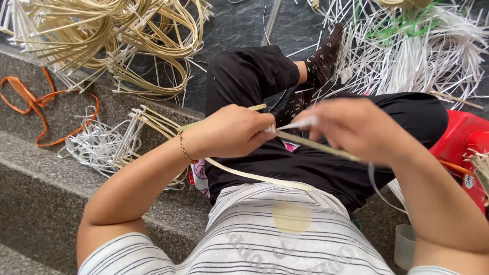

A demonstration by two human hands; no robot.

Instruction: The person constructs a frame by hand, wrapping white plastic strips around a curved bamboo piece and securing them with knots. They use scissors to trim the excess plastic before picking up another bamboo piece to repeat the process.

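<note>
Hands meet at the middle of the frame, above a lap in black trousers. The left hand, with a thin gold bracelet at the wrist, has its fingers curled shut around a pale cane strip; one end pokes out above the knuckles, and the strip runs on to the right, under the other hand. The right hand is blurred; its fingers look pinched together on a thin white strand just beside the cane strip, though the blur keeps the grip from being sure. A flat cream strip curves from under the left hand down across the striped shirt.

In the upper left lies a heap of looped cane on dark stone steps, with an orange cord at the left edge and a tangle of white strands below it. A large pile of white strips fills the upper right. A red plastic stool stands at the right edge.
</note>
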